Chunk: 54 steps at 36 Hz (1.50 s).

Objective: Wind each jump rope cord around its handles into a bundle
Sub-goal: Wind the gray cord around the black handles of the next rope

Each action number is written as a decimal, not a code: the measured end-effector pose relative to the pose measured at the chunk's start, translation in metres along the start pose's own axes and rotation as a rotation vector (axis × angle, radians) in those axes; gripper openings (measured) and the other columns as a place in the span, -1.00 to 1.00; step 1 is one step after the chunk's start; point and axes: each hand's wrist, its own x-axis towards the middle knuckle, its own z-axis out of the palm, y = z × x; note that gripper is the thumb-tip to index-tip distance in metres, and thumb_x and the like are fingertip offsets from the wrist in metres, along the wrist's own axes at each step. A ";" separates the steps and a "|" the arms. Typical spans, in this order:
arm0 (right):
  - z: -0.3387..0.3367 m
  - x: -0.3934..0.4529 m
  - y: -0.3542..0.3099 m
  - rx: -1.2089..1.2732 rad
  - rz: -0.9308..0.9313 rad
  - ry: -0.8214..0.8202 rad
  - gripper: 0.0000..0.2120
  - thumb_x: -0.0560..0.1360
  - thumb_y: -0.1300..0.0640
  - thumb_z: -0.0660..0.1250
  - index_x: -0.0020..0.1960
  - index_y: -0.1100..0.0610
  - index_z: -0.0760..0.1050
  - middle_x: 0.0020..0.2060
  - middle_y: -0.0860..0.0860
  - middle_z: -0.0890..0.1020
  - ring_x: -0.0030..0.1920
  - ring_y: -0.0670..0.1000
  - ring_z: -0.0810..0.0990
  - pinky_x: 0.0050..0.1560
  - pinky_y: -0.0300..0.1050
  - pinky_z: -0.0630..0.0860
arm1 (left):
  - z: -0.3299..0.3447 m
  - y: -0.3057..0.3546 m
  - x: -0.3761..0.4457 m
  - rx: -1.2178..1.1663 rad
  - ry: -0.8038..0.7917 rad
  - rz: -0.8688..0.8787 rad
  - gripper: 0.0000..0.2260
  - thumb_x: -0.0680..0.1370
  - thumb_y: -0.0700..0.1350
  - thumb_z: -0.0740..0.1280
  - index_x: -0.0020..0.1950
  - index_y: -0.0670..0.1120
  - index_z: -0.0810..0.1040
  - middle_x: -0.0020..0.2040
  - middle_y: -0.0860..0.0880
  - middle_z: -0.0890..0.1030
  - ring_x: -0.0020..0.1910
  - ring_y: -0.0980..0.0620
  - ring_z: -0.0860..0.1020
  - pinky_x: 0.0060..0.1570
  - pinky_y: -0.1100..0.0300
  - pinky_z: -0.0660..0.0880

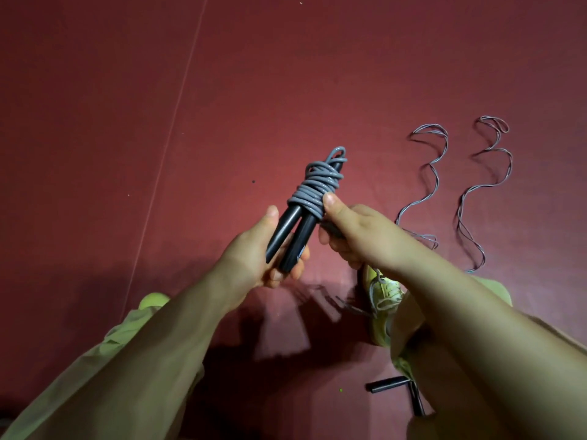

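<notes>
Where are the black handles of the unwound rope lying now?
In the head view, the loose black handles lie on the red floor at lower right, beside the right leg.

Both hands, left [254, 249] and right [355, 230], raised, fingers curled.

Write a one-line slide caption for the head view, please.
Left hand grips two black handles; right hand pinches grey wound cord.

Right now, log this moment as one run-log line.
left hand: grips black handles | right hand: pinches grey cord wound on handles | loose ropes: on floor
</notes>
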 end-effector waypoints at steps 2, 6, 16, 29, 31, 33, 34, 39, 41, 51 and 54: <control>0.002 0.001 0.001 0.012 -0.007 0.013 -0.44 0.62 -0.17 -0.03 -0.26 0.19 0.48 -0.55 -0.06 0.35 -0.54 -0.04 0.29 -0.51 -0.21 0.29 | 0.000 -0.002 0.003 0.044 0.077 0.015 -0.36 0.60 0.23 -0.11 -0.26 -0.15 0.59 -0.45 -0.13 0.53 -0.55 0.01 0.29 -0.41 0.16 0.22; 0.005 0.002 0.003 0.030 0.046 -0.023 -0.44 0.60 -0.23 -0.03 -0.14 0.19 0.50 -0.43 0.03 0.39 -0.49 -0.03 0.29 -0.49 -0.23 0.27 | -0.004 -0.006 0.006 0.339 0.247 0.069 -0.34 0.48 0.36 0.01 -0.33 -0.16 0.58 -0.43 -0.02 0.54 -0.47 0.05 0.43 -0.24 0.10 0.39; 0.004 0.002 0.003 -0.045 0.137 0.031 -0.45 0.49 -0.35 0.13 -0.15 0.15 0.51 -0.36 0.05 0.49 -0.45 0.00 0.40 -0.41 -0.19 0.33 | 0.003 -0.007 0.002 0.465 0.265 0.147 -0.76 0.57 0.09 0.23 -0.09 -0.07 0.48 -0.30 0.04 0.41 -0.29 0.08 0.36 -0.23 0.15 0.29; 0.004 -0.010 -0.002 0.055 -0.341 0.027 -0.79 0.33 -0.15 0.16 -0.38 -0.05 0.33 -0.53 -0.20 0.34 -0.45 -0.19 0.25 -0.35 -0.15 0.20 | -0.004 -0.005 -0.010 -0.413 -0.459 -0.151 -0.47 0.24 0.27 0.47 -0.07 -0.16 0.65 -0.15 -0.18 0.60 -0.20 -0.10 0.62 -0.11 0.00 0.59; 0.003 -0.012 -0.003 0.163 -0.373 -0.048 -0.75 0.32 -0.10 0.18 -0.31 0.08 0.35 -0.49 -0.14 0.38 -0.46 -0.18 0.29 -0.39 -0.21 0.26 | -0.002 -0.008 -0.013 -0.583 -0.770 -0.177 -0.28 0.32 0.38 0.36 0.08 -0.26 0.59 -0.06 -0.25 0.63 -0.07 -0.19 0.62 0.09 -0.14 0.49; 0.004 -0.012 -0.002 0.239 -0.380 -0.125 -0.51 0.31 -0.14 0.16 -0.25 0.35 0.37 -0.48 0.07 0.39 -0.52 -0.14 0.33 -0.48 -0.27 0.28 | 0.004 -0.010 -0.015 -0.726 -0.985 -0.166 -0.24 0.40 0.39 0.25 0.20 -0.29 0.48 -0.02 -0.26 0.62 -0.05 -0.22 0.62 0.11 -0.17 0.46; 0.004 -0.012 -0.002 0.258 -0.371 -0.149 -0.47 0.31 -0.14 0.16 -0.23 0.39 0.38 -0.48 0.12 0.39 -0.54 -0.12 0.35 -0.50 -0.28 0.28 | 0.008 -0.011 -0.017 -0.773 -1.040 -0.153 -0.25 0.42 0.38 0.23 0.21 -0.28 0.45 -0.05 -0.25 0.61 -0.11 -0.20 0.62 0.05 -0.15 0.50; 0.002 -0.009 -0.002 0.254 -0.281 -0.212 -0.64 0.36 -0.18 0.16 -0.32 0.09 0.51 -0.52 0.05 0.53 -0.50 0.02 0.42 -0.45 -0.16 0.31 | 0.012 -0.014 -0.016 -0.830 -1.065 -0.165 -0.39 0.50 0.34 0.11 0.12 -0.20 0.45 -0.25 -0.10 0.54 -0.49 0.07 0.41 -0.29 0.11 0.55; 0.000 -0.008 -0.002 0.209 -0.244 -0.206 -0.63 0.45 -0.17 0.16 -0.30 0.09 0.51 -0.46 0.08 0.53 -0.45 0.07 0.40 -0.43 -0.13 0.29 | 0.005 -0.014 -0.011 -0.787 -1.010 -0.183 -0.39 0.51 0.35 0.02 0.10 -0.17 0.45 -0.27 -0.05 0.54 -0.50 0.10 0.36 -0.37 0.21 0.45; -0.007 -0.005 -0.005 -0.045 -0.026 -0.120 -0.52 0.62 -0.09 0.08 -0.30 0.19 0.47 -0.50 0.05 0.46 -0.57 0.02 0.38 -0.55 -0.24 0.35 | -0.004 -0.006 -0.004 -0.520 -0.556 -0.278 -0.38 0.47 0.41 -0.05 -0.14 -0.09 0.51 -0.41 -0.01 0.42 -0.59 0.14 0.24 -0.50 0.27 0.19; -0.006 -0.001 0.004 -0.104 0.029 -0.081 -0.49 0.58 -0.17 0.11 -0.32 0.20 0.45 -0.50 0.09 0.41 -0.54 0.03 0.35 -0.48 -0.22 0.35 | -0.004 -0.007 -0.002 -0.337 -0.420 -0.255 -0.38 0.42 0.41 -0.07 -0.13 -0.11 0.45 -0.40 -0.03 0.41 -0.58 0.11 0.20 -0.47 0.22 0.15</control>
